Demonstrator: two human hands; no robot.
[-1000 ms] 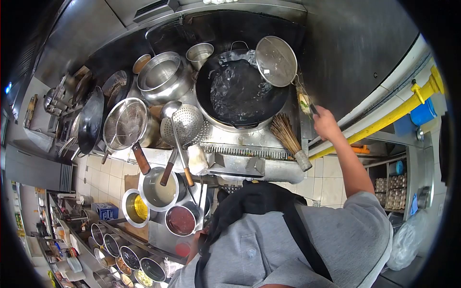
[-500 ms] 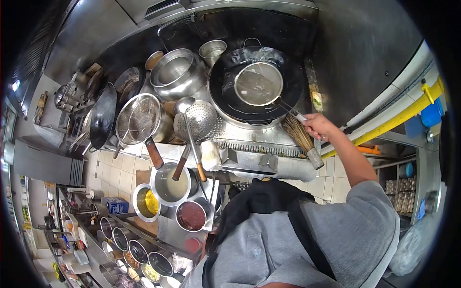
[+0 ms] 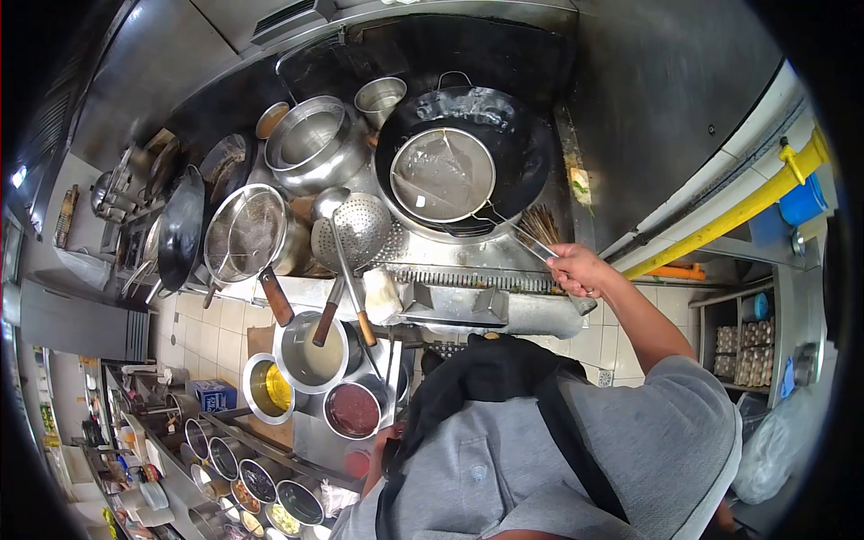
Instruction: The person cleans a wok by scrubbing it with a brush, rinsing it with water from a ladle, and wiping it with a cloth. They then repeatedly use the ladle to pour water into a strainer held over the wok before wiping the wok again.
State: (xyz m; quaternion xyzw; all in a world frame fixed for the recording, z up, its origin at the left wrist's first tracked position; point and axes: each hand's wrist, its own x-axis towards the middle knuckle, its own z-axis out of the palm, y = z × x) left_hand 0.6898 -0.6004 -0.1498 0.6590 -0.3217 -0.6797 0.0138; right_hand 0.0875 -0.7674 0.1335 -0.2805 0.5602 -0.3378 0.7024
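My right hand (image 3: 576, 268) is closed around the handle of a round fine-mesh strainer (image 3: 441, 175). The strainer is over the near left part of a black wok (image 3: 531, 171) on the stove, with a small white piece on its mesh. Under my right forearm and hand lies a bamboo wok brush (image 3: 540, 223), partly covered. My left hand (image 3: 385, 443) shows only in part at my side, close to a pot of dark red liquid (image 3: 353, 409); its fingers are hidden.
Left of the wok stand a large steel pot (image 3: 310, 144), a wire-mesh skimmer (image 3: 247, 234), a perforated skimmer (image 3: 362, 232) and a ladle (image 3: 331, 202). Pots of pale liquid (image 3: 315, 351) and yellow oil (image 3: 279, 387) are nearer me. A yellow pipe (image 3: 720, 229) runs along the right.
The strainer has moved left and toward me, from the wok's middle to its near left side. My right hand has come left and slightly down with it, now overlapping the brush.
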